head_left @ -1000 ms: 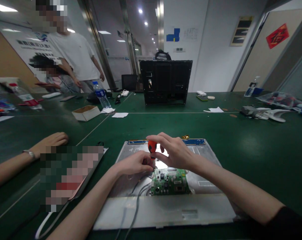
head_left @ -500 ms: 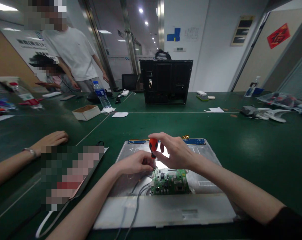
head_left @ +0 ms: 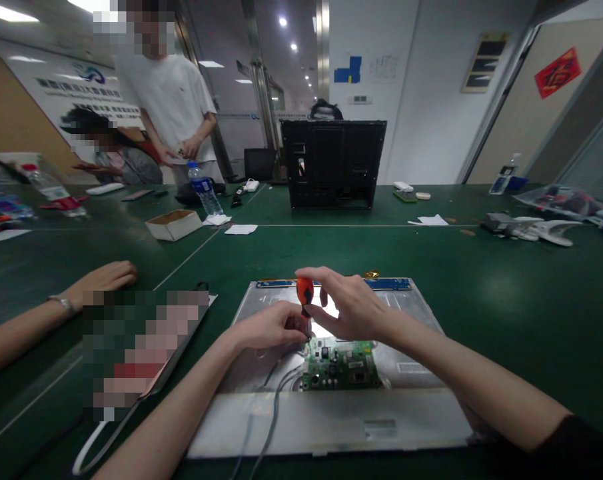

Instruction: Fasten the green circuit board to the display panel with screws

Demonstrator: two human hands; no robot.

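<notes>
An orange and black screwdriver stands nearly upright, its tip down at the upper left corner of a green circuit board. The forefinger of my right hand rests on top of the handle while the thumb presses its side. My left hand is closed beside the shaft near the board's corner; what its fingertips pinch is hidden. The board lies on a silvery display panel with a blue strip along its far edge. Grey cables run from the board's left side toward me.
Another person's hand rests on the green table at left, behind a blurred-out tablet-like device. Farther back are an open box, a water bottle and a black monitor housing. Two people are beyond the table.
The standing person at the back has shifted right and brought both hands together in front. My hands and the screwdriver stay almost in place.
</notes>
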